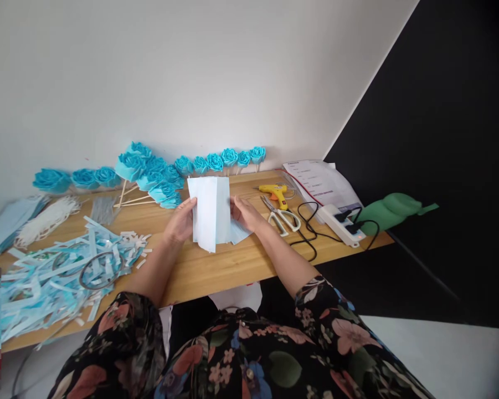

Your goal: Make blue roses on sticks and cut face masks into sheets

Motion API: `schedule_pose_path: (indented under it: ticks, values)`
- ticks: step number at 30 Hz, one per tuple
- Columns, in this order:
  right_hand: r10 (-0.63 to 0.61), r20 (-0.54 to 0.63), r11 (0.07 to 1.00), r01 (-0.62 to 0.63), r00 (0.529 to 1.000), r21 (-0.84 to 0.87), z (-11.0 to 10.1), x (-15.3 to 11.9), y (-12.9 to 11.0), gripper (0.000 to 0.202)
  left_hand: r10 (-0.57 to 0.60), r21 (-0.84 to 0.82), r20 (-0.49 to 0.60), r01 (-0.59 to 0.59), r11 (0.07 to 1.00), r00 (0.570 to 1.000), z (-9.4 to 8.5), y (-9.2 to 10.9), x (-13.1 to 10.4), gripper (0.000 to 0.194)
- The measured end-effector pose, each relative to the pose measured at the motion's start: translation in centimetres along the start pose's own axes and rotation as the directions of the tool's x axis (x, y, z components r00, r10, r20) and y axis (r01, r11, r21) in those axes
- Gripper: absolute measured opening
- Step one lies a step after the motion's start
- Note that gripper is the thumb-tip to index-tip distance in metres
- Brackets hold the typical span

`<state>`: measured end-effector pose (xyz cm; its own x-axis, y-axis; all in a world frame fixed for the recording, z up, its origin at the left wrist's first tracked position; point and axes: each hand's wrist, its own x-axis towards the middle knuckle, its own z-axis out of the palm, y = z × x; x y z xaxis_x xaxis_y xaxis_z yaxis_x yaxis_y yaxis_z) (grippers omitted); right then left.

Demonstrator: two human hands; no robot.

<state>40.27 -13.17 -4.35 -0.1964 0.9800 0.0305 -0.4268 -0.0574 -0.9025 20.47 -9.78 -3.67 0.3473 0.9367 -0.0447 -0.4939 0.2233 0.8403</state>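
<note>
Pale sheet held up over the table

My left hand (181, 220) and right hand (246, 213) pinch the folded sheet (210, 210) by its edges (scissors (281, 216) lie near).

At the middle of the tabletop (216, 269), nearer its front edge, the left hand (181, 223) and right hand (246, 213) hold a sheet (210, 210) upright between them. Flowers (149, 169) line the back edge against the wall, with sticks (128, 198) just before them; scraps (62, 271) cover the left front part, with a ring (101, 270) on them, and strings (45, 217) and a mask stack (8, 221) lie behind the scraps at the left edge. Right of the hands lie scissors (281, 217) with a glue gun (274, 192) behind them, then a cord (309, 235), a power strip (341, 224) near the right edge and papers (322, 180) at the back right corner.
</note>
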Motion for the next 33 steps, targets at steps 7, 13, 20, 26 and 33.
schedule_pose_path:
  ticks: [7, 13, 20, 26, 33]
  values:
    - [-0.031, -0.113, 1.0, 0.031, 0.993, -0.006, -0.2, -0.1, -0.4, 0.035, -0.027, 0.051, -0.05, 0.029, 0.998, 0.998, -0.5, -0.4, 0.7, 0.038]
    - [-0.175, -0.32, 0.984, 0.18, 0.931, -0.014, -0.9, 0.2, -2.1, 0.038, 0.043, -0.103, -0.127, -0.056, 0.993, 0.991, -1.7, 0.8, 1.6, 0.034]
    - [-0.323, -0.283, 0.946, 0.296, 0.903, -0.132, 0.3, -0.9, -6.7, 0.033, -0.024, -0.289, -0.179, -0.03, 0.957, 0.983, -2.1, 2.6, 1.6, 0.028]
    - [-0.238, -0.262, 0.825, 0.052, 0.935, -0.563, -0.7, -0.9, -5.1, 0.039, -0.012, -0.34, -0.169, -0.047, 0.939, 0.986, -2.3, 2.8, 1.7, 0.029]
    - [-0.303, -0.185, 0.706, 0.09, 0.935, -0.702, 0.3, -1.2, -3.3, 0.053, -0.008, -0.304, -0.126, -0.031, 0.952, 0.992, -1.5, 1.2, 1.7, 0.026]
